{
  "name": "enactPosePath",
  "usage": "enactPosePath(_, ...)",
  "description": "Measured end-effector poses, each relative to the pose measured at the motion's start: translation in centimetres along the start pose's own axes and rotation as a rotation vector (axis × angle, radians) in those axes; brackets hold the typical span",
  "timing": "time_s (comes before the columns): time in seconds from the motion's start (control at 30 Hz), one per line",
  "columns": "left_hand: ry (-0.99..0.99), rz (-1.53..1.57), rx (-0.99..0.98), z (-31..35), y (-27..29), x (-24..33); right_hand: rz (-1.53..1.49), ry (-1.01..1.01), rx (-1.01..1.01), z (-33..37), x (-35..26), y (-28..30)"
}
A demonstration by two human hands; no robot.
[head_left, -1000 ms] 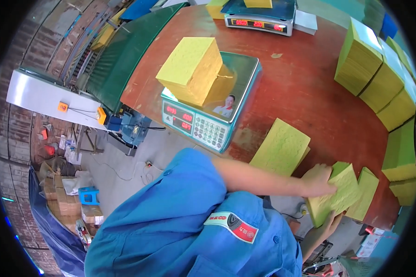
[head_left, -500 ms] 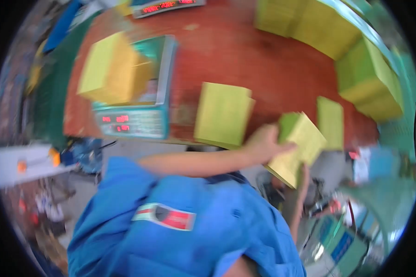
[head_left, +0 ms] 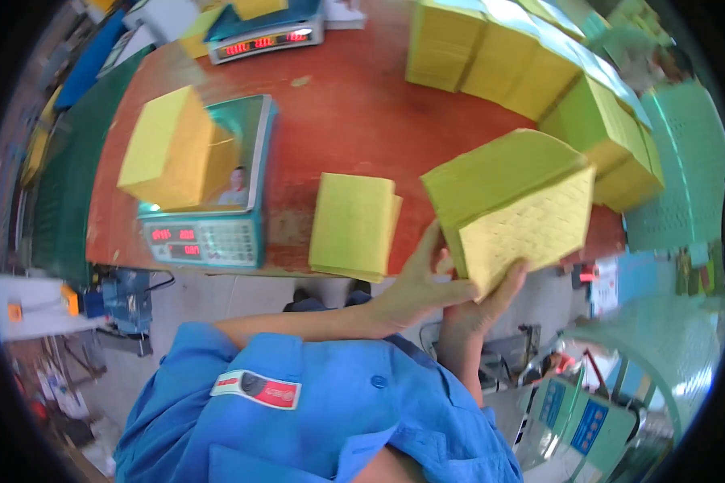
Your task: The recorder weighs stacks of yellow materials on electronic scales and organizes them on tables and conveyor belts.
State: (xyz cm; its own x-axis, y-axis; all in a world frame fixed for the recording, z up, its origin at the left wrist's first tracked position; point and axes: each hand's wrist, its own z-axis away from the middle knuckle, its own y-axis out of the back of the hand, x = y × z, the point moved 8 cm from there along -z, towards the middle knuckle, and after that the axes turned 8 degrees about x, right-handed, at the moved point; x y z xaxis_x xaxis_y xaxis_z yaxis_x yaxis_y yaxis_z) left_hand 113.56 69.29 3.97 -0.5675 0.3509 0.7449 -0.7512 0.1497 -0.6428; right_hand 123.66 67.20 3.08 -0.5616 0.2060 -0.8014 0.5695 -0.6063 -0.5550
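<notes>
Head view: past a blue jacket (head_left: 314, 419), left hand (head_left: 419, 286) and right hand (head_left: 491, 298) grip a tilted yellow block (head_left: 532, 217) at its near end. Beyond, on a red table (head_left: 338, 105): a low yellow stack (head_left: 350, 225), a scale (head_left: 201, 243) bearing a tall block (head_left: 165, 153), and farther, a block row (head_left: 499, 60).

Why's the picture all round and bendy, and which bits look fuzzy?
In the head view, a wide fisheye makes the red table look curved and leaves the corners black; also in the head view, the far scale's display looks smeared, while the yellow stack looks clearer, its textured face paler than its greenish side.
</notes>
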Motion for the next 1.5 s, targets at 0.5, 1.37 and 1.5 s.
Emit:
enactPosePath(0.5, -0.493, -0.084, 0.160, 5.3, 6.7, 15.2, 0.032, -0.013, -0.212, 6.6, 4.8, -6.4)
enactPosePath(1.37, 0.308, -1.106, -0.643, 16.3, 20.9, 34.2, 0.675, -0.041, -0.682, 27.4, 8.5, -24.0)
enactPosePath(1.5, 0.126, -1.356, -0.677, 16.3, 19.9, 37.0, 0.440, -0.106, -0.759, 25.0, 10.5, -21.5)
